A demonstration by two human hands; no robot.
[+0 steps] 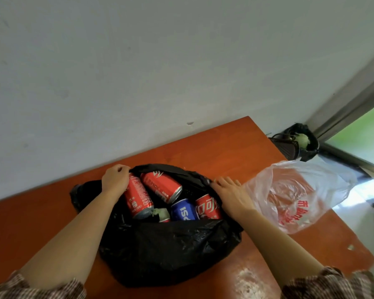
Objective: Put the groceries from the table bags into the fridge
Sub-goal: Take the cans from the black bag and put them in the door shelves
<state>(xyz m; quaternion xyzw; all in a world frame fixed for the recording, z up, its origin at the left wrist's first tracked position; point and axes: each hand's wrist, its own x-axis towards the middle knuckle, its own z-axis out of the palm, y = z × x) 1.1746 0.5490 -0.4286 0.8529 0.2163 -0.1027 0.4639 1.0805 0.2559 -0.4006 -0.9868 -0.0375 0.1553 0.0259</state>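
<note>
A black plastic bag (171,251) lies open on the orange-brown table (235,147). Inside it lie red cola cans (160,186), a blue Pepsi can (184,210) and something small and green (160,213). My left hand (115,179) grips the bag's far left rim, fingers curled over it, beside a red can (138,199). My right hand (230,192) holds the bag's right rim, fingertips on the black plastic. The fridge is out of view.
A clear plastic bag with red print (294,197) lies at the table's right edge. Beyond the table's far corner stands a black bin with a liner (302,141). A grey wall runs behind the table; a doorway opens at the right.
</note>
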